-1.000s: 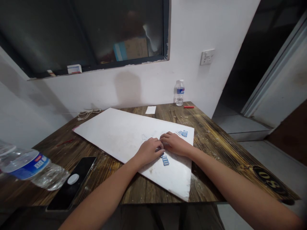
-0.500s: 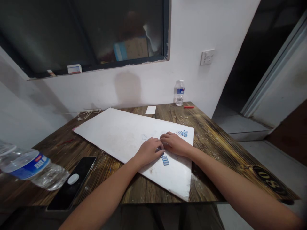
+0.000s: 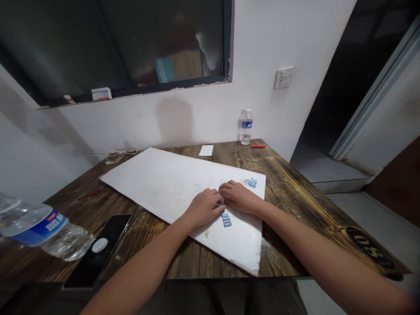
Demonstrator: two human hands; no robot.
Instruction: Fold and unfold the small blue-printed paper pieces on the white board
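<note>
Basically, left hand (image 3: pixel 203 208) and right hand (image 3: pixel 239 197) curl together on the white board (image 3: pixel 157 183) around a small dark piece (image 3: pixel 218 205), grip hard to confirm; blue cutouts (image 3: pixel 226 220) lie just below.

The left hand (image 3: pixel 203 208) and right hand (image 3: pixel 239 197) are bare, as are the left forearm (image 3: pixel 138 267) and right forearm (image 3: pixel 328 262); dark clothing (image 3: pixel 229 299) covers the lap.

Those blue-and-white striped cutouts (image 3: pixel 226 220) just below the left hand (image 3: pixel 203 208) really pop on the plain white board (image 3: pixel 157 188), and the counter (image 3: pixel 288 210) past the right hand (image 3: pixel 239 197) is dark brown streaky wood grain with yellowish patches.
</note>
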